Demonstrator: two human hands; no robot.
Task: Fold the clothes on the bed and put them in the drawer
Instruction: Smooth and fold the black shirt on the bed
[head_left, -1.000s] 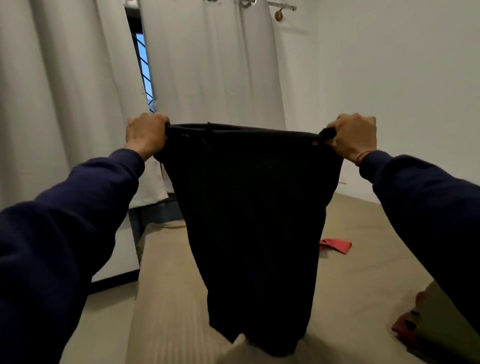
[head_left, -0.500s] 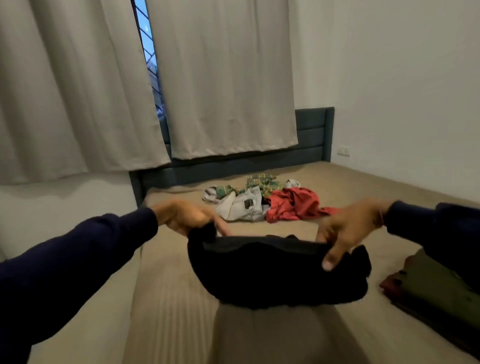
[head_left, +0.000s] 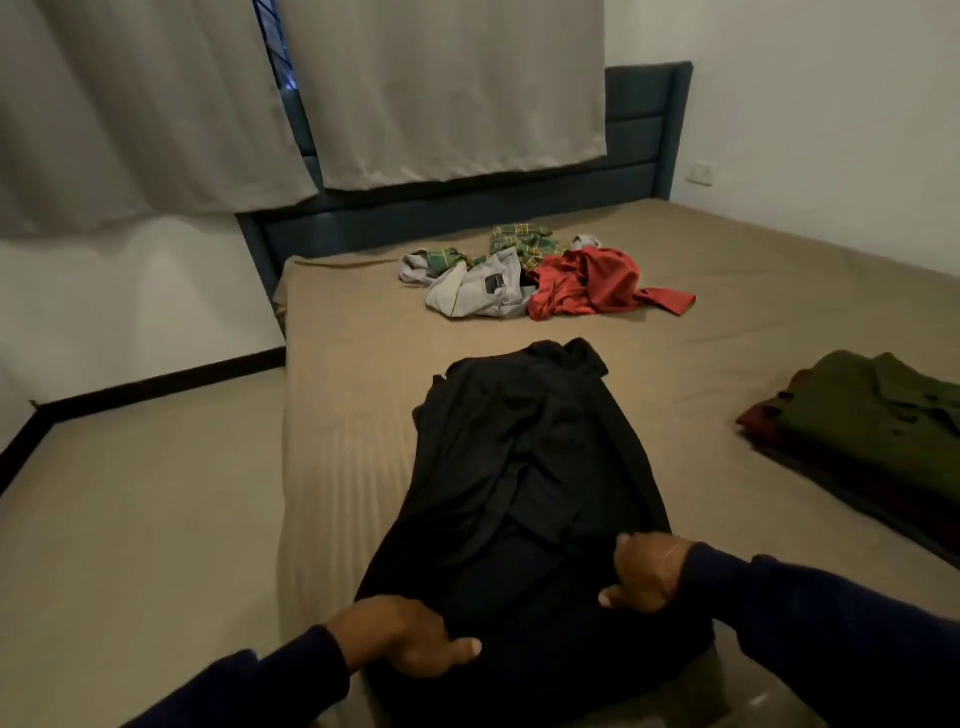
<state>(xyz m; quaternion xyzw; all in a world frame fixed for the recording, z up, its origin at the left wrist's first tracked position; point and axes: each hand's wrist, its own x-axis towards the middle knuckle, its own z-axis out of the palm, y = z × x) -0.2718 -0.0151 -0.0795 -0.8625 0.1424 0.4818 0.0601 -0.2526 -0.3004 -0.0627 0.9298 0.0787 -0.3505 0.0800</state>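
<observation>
1. Since earlier, we've laid the black garment (head_left: 524, 488) flat on the bed (head_left: 353, 364).
2. Our left hand (head_left: 410, 642) and right hand (head_left: 647, 574) both pinch its near edge.
3. Unfolded pile (head_left: 540, 275) lies beyond.

A black garment (head_left: 524, 467) lies spread lengthwise, rumpled, on the tan bed (head_left: 353, 374) near its left edge.

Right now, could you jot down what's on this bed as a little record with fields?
in hand: black garment, laid out lengthwise on the bed
left hand: grips the garment's near left edge
right hand: grips its near right edge
folded: olive green shirt on top of a stack, right side
unfolded: red garment, grey garment, green plaid garment, heaped near the headboard
</observation>
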